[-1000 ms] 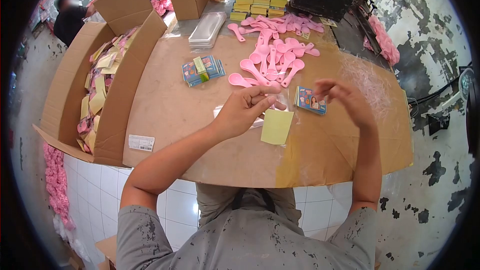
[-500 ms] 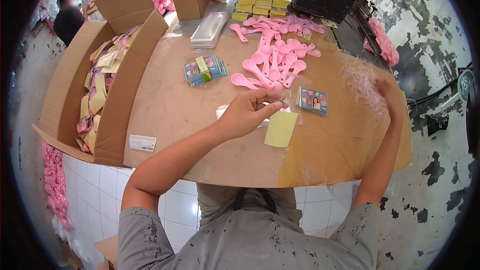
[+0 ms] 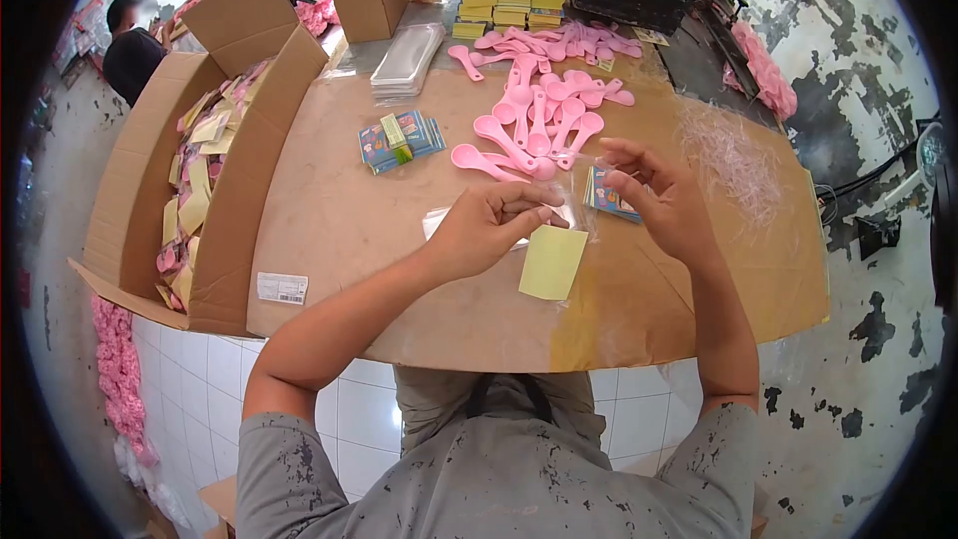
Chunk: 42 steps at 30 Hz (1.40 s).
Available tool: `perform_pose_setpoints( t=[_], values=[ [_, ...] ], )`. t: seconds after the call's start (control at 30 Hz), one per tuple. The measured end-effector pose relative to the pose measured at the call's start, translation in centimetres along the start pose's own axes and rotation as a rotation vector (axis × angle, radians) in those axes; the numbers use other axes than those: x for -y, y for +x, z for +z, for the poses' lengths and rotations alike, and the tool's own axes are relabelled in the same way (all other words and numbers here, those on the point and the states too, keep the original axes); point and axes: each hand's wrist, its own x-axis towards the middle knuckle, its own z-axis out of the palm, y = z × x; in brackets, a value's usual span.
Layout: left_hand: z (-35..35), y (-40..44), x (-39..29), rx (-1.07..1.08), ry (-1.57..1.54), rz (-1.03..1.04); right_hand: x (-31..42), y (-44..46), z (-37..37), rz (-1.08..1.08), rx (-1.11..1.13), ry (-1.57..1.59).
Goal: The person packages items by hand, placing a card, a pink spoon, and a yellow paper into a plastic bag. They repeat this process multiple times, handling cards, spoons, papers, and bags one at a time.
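My left hand (image 3: 499,225) pinches the top of a clear plastic bag with a yellow card (image 3: 553,263) in it, above the cardboard-covered table. To the right, my right hand (image 3: 654,195) is raised with its fingers apart, partly over a stack of blue printed cards (image 3: 603,194). Nothing shows clearly between its fingers. Pink measuring spoons (image 3: 539,125) lie in a pile beyond both hands. Clear bags (image 3: 433,223) lie partly hidden behind my left hand. Another bundle of blue cards (image 3: 401,142) sits to the left.
An open carton (image 3: 264,155) of bagged pieces stands at the left. Clear cases (image 3: 408,62) and yellow card stacks (image 3: 512,2) are at the back. Thin clear strips (image 3: 731,162) lie at the right. A person (image 3: 134,52) is at the far left.
My right hand swung out to the clear strips at the right and has come back near the blue cards. My left hand stays almost in place with the bag.
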Motion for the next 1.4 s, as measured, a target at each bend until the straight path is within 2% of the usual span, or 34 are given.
perform_pose_setpoints(
  t=[0.13, 0.23, 0.3, 0.37, 0.43, 0.57, 0.67, 0.77, 0.97, 1.07, 1.17, 1.27, 1.33, 1.4],
  values=[
    [0.0, 0.0, 0.0, -0.016, 0.035, 0.02, 0.0, 0.2, -0.6, 0.017, -0.144, -0.028],
    [-0.1, 0.1, 0.7, -0.022, 0.04, 0.021, 0.3, 0.3, -3.7, 0.006, -0.222, 0.08],
    [-0.1, 0.1, 0.7, -0.019, 0.044, -0.009, -1.2, -0.3, -8.8, -0.065, -0.121, 0.136],
    [-0.1, 0.0, 0.0, -0.018, 0.06, -0.06, -5.5, -1.1, -16.1, -0.208, -0.115, 0.439],
    [-0.3, 0.2, 0.5, -0.014, 0.045, -0.065, -9.9, -2.3, -23.5, 0.034, -0.313, 0.386],
    [-0.3, 0.4, 0.9, -0.031, 0.09, -0.04, -11.8, -4.7, -23.2, 0.674, -0.521, -1.637],
    [-0.3, 0.7, 1.6, -0.044, 0.014, -0.035, -10.5, -5.2, -22.8, 0.31, -0.567, -1.448],
    [-0.4, 0.7, 1.6, -0.027, 0.004, -0.067, -6.5, -3.7, -20.2, 0.088, -0.556, -0.803],
    [-0.8, 0.6, 1.4, -0.005, 0.071, -0.046, -16.6, -2.4, -28.3, 0.578, -0.409, -1.339],
    [-0.7, 0.5, 1.3, -0.021, 0.037, -0.057, -12.8, -2.6, -26.5, -0.002, -0.523, -1.391],
    [-0.6, 0.4, 0.7, -0.049, 0.064, -0.136, -9.2, -2.0, -24.5, 0.219, -0.507, -0.857],
    [-0.5, 0.3, 0.6, -0.053, 0.121, -0.128, -5.4, -0.7, -19.1, 0.318, -0.555, -0.654],
    [-0.3, 0.2, -0.1, -0.082, 0.098, -0.131, -5.5, -0.3, -14.5, 0.175, -0.324, -0.504],
    [-0.2, 0.1, -0.1, -0.105, 0.06, -0.121, -3.3, 0.1, -8.5, 0.172, 0.005, -0.284]
  ],
)
